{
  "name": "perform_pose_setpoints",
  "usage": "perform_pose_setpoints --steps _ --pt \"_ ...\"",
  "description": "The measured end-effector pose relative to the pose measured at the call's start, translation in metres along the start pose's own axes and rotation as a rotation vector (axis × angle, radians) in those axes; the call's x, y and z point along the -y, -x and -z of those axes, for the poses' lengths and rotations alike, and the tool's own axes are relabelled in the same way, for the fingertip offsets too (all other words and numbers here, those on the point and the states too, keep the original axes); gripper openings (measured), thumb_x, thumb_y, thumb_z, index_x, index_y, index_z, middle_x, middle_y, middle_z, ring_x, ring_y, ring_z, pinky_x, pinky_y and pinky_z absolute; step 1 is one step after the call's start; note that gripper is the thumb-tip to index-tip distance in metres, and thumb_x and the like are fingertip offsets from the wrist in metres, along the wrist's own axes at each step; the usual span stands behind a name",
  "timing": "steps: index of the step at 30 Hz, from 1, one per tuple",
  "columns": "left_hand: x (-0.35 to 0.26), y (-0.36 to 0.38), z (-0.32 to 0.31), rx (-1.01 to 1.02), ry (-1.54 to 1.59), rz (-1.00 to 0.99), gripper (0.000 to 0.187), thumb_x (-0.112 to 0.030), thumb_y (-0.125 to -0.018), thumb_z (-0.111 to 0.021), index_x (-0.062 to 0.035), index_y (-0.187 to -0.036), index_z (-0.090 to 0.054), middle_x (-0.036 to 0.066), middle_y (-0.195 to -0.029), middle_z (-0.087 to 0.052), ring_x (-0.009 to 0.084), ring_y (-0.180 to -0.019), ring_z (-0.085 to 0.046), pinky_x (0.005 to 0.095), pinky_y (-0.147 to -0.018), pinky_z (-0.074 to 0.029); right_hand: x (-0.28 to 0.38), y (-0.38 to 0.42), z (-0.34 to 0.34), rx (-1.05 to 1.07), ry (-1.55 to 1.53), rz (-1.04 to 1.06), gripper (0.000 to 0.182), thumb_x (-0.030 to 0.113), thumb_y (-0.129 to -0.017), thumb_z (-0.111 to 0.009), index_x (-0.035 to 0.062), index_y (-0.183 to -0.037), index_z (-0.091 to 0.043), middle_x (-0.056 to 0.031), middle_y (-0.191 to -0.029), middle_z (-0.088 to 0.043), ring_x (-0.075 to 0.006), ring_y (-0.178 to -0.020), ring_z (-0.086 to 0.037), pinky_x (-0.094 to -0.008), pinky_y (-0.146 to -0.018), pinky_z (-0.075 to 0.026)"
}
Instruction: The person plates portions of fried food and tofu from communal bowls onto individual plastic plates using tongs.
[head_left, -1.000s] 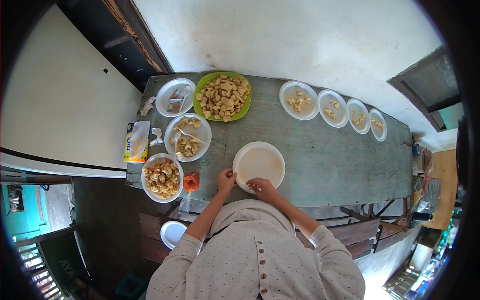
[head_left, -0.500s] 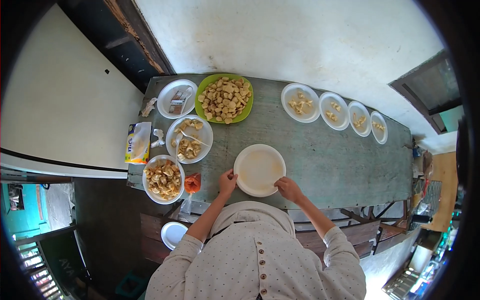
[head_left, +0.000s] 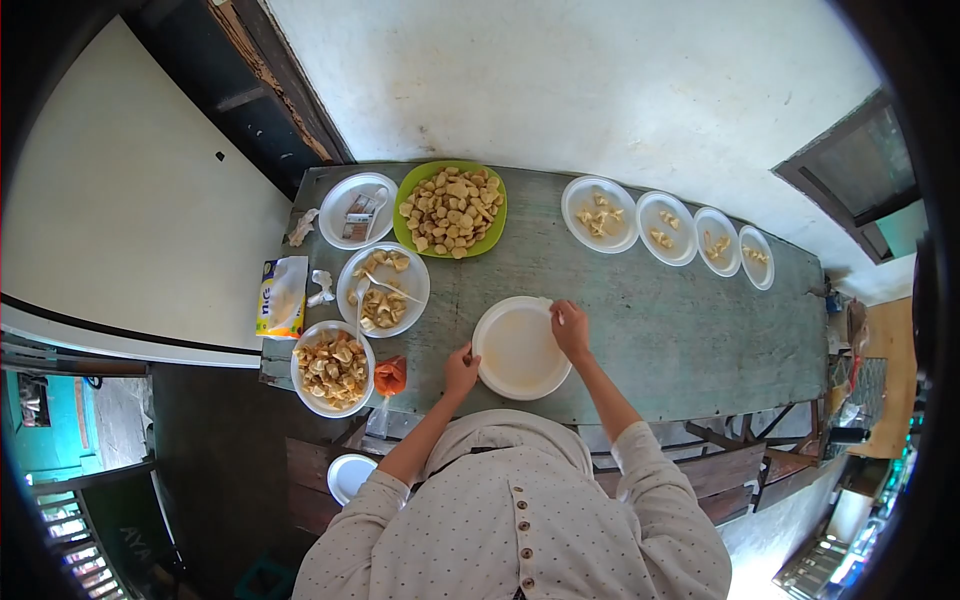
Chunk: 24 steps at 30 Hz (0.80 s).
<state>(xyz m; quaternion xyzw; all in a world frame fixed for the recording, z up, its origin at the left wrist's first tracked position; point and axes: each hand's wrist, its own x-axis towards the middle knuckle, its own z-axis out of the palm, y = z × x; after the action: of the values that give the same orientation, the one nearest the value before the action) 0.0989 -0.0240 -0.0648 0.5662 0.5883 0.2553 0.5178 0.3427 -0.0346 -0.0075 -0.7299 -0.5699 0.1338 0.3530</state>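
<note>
At the left end of a worn green table (head_left: 690,350), a tissue pack (head_left: 283,300) stood near a plate of folded pieces (head_left: 335,412) whose rim appeared to reach past the near edge; a bump from an elbow could have tipped it to the floor. Beside it, utensils lay across a second plate (head_left: 416,278), handles a sleeve might have caught. A heaped green dish (head_left: 499,232) sat behind, its uppermost pieces liable to roll off if the table were jolted. An orange bag (head_left: 390,375) rested at the near edge, close to the left forearm and likely the easiest thing to knock down.

At center, directly before the person, lay a round white plate (head_left: 522,348). The left hand (head_left: 462,371) pinched its left rim; the right hand (head_left: 571,330) curled its fingers at the upper right rim, though whether they gripped could not be told. Uneven pulling there might have bent the thin-looking rim or slid the plate askew. Farther right, four smaller-looking plates (head_left: 572,210) lined the wall, well apart from both hands and at little apparent risk.
</note>
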Motion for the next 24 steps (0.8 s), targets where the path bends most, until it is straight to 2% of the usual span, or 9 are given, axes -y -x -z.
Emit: perform_pose_setpoints --steps 1,4,6,9,14,16,18,21,24 --pt "-0.003 0.0 0.001 0.022 0.025 0.042 0.041 -0.006 -0.075 -0.062 -0.0008 -0.114 -0.053 0.009 -0.066 -0.058 0.0151 -0.048 -0.055 0.029 -0.044 -0.047 0.006 -0.004 -0.008 -0.043 -0.082 -0.094 0.01 0.001 -0.074 -0.051 0.0049 -0.081 -0.057 -0.0149 -0.078 -0.059 -0.0331 -0.075 -0.057 -0.0401 -0.066 -0.045" --pt "-0.01 0.001 0.004 0.047 0.046 0.077 0.042 -0.006 -0.075 -0.062 0.0 -0.115 -0.052 0.009 -0.066 -0.058 0.0151 -0.049 -0.056 0.0289 -0.045 -0.047 0.021 -0.011 -0.046 -0.11 -0.145 -0.011 0.011 -0.002 -0.071 -0.052 0.0029 -0.08 -0.056 -0.0146 -0.075 -0.059 -0.0289 -0.065 -0.058 -0.0351 -0.06 -0.047" --pt "-0.012 0.001 0.006 0.05 0.044 0.07 0.043 -0.006 -0.074 -0.062 0.0004 -0.116 -0.052 0.009 -0.066 -0.059 0.0152 -0.049 -0.056 0.029 -0.045 -0.048 0.036 -0.003 -0.067 0.08 -0.204 -0.138 0.014 -0.002 -0.071 -0.052 0.0029 -0.083 -0.057 -0.0152 -0.075 -0.061 -0.0291 -0.068 -0.06 -0.0353 -0.062 -0.047" --pt "-0.01 0.002 0.006 0.036 0.024 0.062 0.043 -0.006 -0.074 -0.062 0.0009 -0.115 -0.052 0.01 -0.067 -0.059 0.0157 -0.05 -0.056 0.0292 -0.045 -0.047 0.06 0.021 -0.084 0.148 -0.131 -0.013 0.023 -0.002 -0.07 -0.052 0.0053 -0.091 -0.056 -0.0137 -0.073 -0.063 -0.0298 -0.069 -0.061 -0.0364 -0.064 -0.048" --pt "-0.012 0.006 0.007 0.001 -0.022 0.043 0.043 -0.005 -0.072 -0.063 0.0001 -0.114 -0.054 0.01 -0.065 -0.058 0.0162 -0.054 -0.057 0.0295 -0.051 -0.047 0.078 0.041 -0.064 0.377 -0.224 -0.017 0.028 -0.001 -0.07 -0.052 0.0063 -0.096 -0.052 -0.0128 -0.072 -0.062 -0.0307 -0.067 -0.061 -0.0384 -0.062 -0.048" --pt "-0.004 0.004 0.005 0.017 -0.038 0.012 0.043 -0.005 -0.074 -0.062 0.0 -0.116 -0.052 0.009 -0.066 -0.058 0.0145 -0.054 -0.057 0.0283 -0.048 -0.048 0.073 0.049 -0.055 0.466 -0.24 -0.009 0.03 -0.001 -0.069 -0.052 0.0066 -0.098 -0.051 -0.0125 -0.071 -0.062 -0.0308 -0.068 -0.061 -0.0391 -0.061 -0.047" --pt "-0.002 0.002 0.002 0.025 -0.052 -0.021 0.044 -0.006 -0.076 -0.06 -0.0001 -0.118 -0.05 0.007 -0.067 -0.058 0.0128 -0.054 -0.057 0.027 -0.044 -0.048 0.068 0.059 -0.044 0.628 -0.064 0.152 0.033 0.001 -0.069 -0.055 0.0074 -0.101 -0.049 -0.0121 -0.07 -0.062 -0.0302 -0.068 -0.061 -0.0397 -0.061 -0.047" --pt "-0.011 0.007 0.003 -0.029 0.015 0.038 0.042 -0.005 -0.073 -0.062 -0.0005 -0.114 -0.053 0.01 -0.065 -0.058 0.016 -0.052 -0.057 0.0292 -0.047 -0.046 0.057 0.073 -0.019 0.742 0.021 0.104 0.032 0.001 -0.07 -0.055 0.0081 -0.1 -0.05 -0.0116 -0.072 -0.063 -0.0293 -0.07 -0.061 -0.0399 -0.062 -0.047" --pt "-0.016 0.009 0.005 -0.004 0.026 0.089 0.042 -0.005 -0.074 -0.061 -0.0011 -0.115 -0.053 0.01 -0.066 -0.057 0.016 -0.051 -0.057 0.0291 -0.045 -0.046 0.035 0.079 0.005 0.689 0.183 0.104 0.03 0.0 -0.069 -0.054 0.0075 -0.098 -0.051 -0.0106 -0.075 -0.062 -0.0305 -0.07 -0.06 -0.0401 -0.066 -0.046"
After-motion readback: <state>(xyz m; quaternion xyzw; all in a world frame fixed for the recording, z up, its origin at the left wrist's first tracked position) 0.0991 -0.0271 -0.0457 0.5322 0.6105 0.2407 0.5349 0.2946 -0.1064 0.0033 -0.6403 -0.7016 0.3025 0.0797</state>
